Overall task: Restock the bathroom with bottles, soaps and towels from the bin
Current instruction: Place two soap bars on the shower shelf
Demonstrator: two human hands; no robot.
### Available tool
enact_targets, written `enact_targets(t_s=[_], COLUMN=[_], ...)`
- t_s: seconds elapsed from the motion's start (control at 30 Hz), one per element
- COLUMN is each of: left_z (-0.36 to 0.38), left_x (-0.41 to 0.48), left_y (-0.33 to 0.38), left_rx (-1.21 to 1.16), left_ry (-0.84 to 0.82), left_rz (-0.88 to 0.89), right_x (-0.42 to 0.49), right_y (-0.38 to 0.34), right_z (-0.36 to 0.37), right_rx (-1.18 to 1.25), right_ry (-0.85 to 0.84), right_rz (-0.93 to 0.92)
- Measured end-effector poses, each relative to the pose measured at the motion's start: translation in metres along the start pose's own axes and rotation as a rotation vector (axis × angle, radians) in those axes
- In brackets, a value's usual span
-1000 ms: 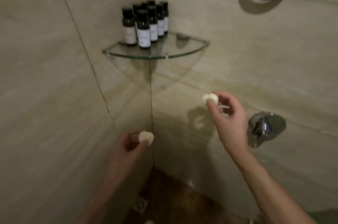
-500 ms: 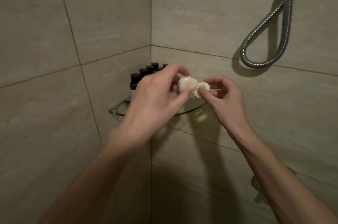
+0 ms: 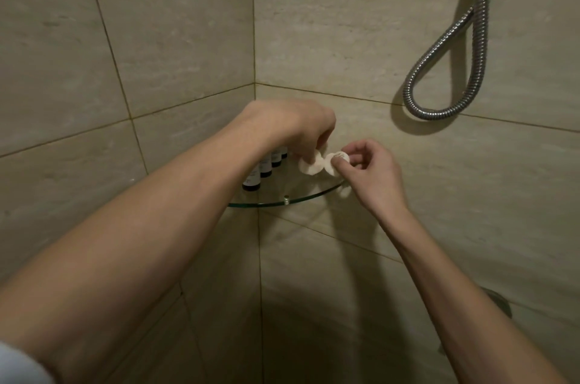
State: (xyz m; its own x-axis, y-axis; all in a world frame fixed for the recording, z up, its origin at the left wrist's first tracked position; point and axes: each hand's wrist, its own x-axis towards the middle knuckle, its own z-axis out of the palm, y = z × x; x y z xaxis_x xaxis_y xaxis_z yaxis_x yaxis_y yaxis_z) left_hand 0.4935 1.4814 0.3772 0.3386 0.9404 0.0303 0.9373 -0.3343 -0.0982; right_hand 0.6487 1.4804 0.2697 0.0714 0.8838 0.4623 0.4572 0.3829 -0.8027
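A glass corner shelf (image 3: 301, 199) is fixed in the tiled shower corner. Several small dark bottles (image 3: 265, 167) with white labels stand at its back left, partly hidden by my left forearm. My left hand (image 3: 293, 129) reaches over the shelf from above and pinches a round white soap (image 3: 310, 166). My right hand (image 3: 373, 175) pinches a second round white soap (image 3: 337, 160) right beside the first; the two soaps touch or overlap just above the right half of the shelf.
A chrome shower hose (image 3: 452, 69) loops down the right wall above the shelf. Beige tiled walls meet in the corner behind the shelf. The edge of a metal tap fitting (image 3: 499, 302) shows low on the right wall.
Both hands have risen from waist height to the shelf with a soap each, then lowered slightly toward the glass. The view has tilted up, so the floor is out of sight.
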Motion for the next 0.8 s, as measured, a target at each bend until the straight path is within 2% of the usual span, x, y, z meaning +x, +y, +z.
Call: enact_targets(t_s=[0.13,0.3,0.6,0.8], left_z=[0.005,0.010,0.018,0.019], left_x=[0.005,0.004,-0.001,-0.004], left_y=[0.002,0.004,0.004,0.003], left_rx=[0.051,0.162,0.120,0.230], left_ry=[0.012,0.066,0.008,0.061], left_rz=[-0.007,-0.016,-0.011,-0.006], right_x=[-0.005,-0.005,-0.004,-0.001], right_y=[0.003,0.004,0.004,0.002], right_z=[-0.002,0.007,-0.002,0.003], right_rx=[-0.358,-0.489,-0.148,-0.040], right_ry=[0.043,0.100,-0.112,-0.124], right_rz=[-0.062,-0.124,0.003,0.053])
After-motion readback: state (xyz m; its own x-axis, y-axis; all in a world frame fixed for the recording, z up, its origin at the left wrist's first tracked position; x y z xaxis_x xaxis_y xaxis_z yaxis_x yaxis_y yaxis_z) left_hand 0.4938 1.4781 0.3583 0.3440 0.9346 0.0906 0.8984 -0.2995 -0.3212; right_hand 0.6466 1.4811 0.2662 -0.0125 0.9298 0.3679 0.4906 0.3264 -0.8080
